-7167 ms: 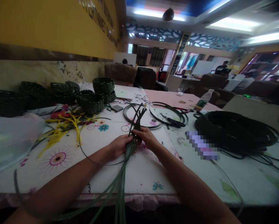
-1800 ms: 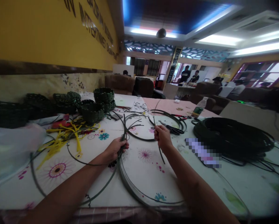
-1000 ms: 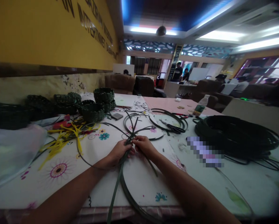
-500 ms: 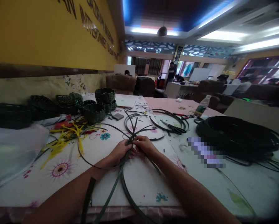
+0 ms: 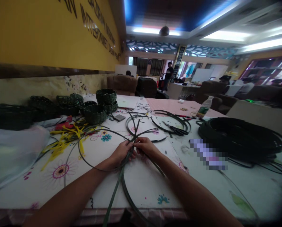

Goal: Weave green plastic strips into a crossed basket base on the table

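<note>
Both my hands meet at the middle of the table over a crossing of dark green weaving strips [image 5: 118, 186]. My left hand [image 5: 122, 152] is closed on the strips where they cross, fingers curled around them. My right hand [image 5: 144, 147] pinches the same crossing from the right. Strip ends fan out beyond the fingers toward the far side, and long tails run back toward me over the table edge. The floral tablecloth [image 5: 60, 164] lies under it all.
Several woven green baskets [image 5: 100, 105] stand at the back left beside a heap of yellow strips [image 5: 65, 137]. A large black coil [image 5: 240, 137] fills the right, with smaller strip rings and scissors [image 5: 172, 127] behind my hands. A clear plastic bag [image 5: 11, 151] lies left. A water bottle [image 5: 203, 108] stands far right. People move in the background.
My right hand, which was out to the right holding one strip, has come in to join the left at the crossing. The strip tails have shifted slightly since half a second ago.
</note>
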Action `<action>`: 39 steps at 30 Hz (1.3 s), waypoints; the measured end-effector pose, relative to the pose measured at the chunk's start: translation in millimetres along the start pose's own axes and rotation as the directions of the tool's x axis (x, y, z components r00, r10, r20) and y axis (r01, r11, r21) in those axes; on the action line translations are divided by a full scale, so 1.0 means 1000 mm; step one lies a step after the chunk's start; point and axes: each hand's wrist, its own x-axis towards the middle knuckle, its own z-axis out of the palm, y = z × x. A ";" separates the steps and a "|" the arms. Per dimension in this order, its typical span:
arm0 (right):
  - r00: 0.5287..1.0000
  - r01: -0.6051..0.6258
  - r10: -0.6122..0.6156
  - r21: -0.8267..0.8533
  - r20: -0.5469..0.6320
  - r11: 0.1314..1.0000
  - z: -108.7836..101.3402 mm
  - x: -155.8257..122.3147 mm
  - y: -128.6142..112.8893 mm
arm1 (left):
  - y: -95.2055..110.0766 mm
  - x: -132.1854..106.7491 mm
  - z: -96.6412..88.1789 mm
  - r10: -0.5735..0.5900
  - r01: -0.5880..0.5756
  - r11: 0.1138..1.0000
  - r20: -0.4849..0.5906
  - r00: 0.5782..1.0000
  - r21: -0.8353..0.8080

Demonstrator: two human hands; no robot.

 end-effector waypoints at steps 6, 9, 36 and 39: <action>1.000 -0.009 0.009 0.044 0.017 0.999 -0.002 0.004 0.005 | 0.002 -0.001 0.001 -0.012 0.014 0.999 0.024 1.000 -0.047; 1.000 0.009 -0.009 0.059 0.008 0.998 -0.002 0.004 0.004 | 0.001 0.001 -0.002 -0.018 0.025 0.993 0.058 0.998 -0.118; 0.981 0.047 -0.036 0.056 -0.190 0.997 -0.022 0.002 -0.010 | 0.001 0.023 -0.029 -0.108 0.096 0.987 -0.095 0.990 -0.126; 0.967 0.072 -0.054 0.063 -0.248 0.995 -0.039 0.003 -0.013 | 0.002 0.042 -0.048 -0.093 0.075 0.993 -0.199 0.976 -0.094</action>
